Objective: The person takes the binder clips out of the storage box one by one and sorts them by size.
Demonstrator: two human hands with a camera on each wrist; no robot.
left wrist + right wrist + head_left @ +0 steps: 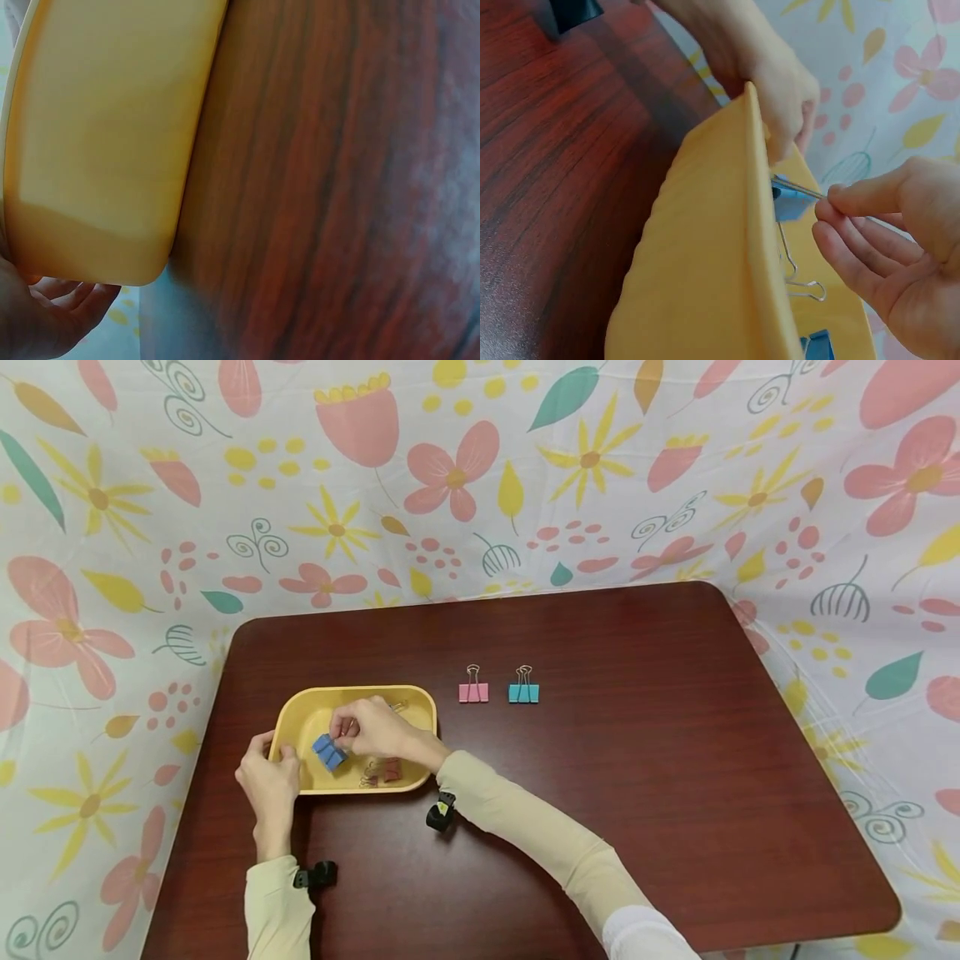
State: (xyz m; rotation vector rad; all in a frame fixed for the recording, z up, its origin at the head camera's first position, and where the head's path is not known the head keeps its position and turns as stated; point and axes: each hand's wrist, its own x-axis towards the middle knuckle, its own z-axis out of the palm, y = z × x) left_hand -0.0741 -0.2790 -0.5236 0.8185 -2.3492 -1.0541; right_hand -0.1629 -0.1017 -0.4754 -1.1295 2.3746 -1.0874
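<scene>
A yellow tray (360,791) holds several binder clips. My left hand (272,777) grips its left end, thumb over the rim; the left wrist view shows its fingers (67,300) at the tray's outer end. Inside the tray, my right hand (378,727) pinches the wire handle of a blue binder clip (793,204) between thumb and fingertips. In the head view, blue clip bodies (328,752) lie close together just below those fingertips. A reddish binder clip (392,768) lies near the tray's front right, partly shadowed by the right wrist.
Beyond the tray's right end, a pink binder clip (473,692) and a turquoise binder clip (523,692) stand side by side on the dark wooden table (660,760), handles pointing to the back. A flower-patterned cloth (450,543) hangs behind the table and along its sides.
</scene>
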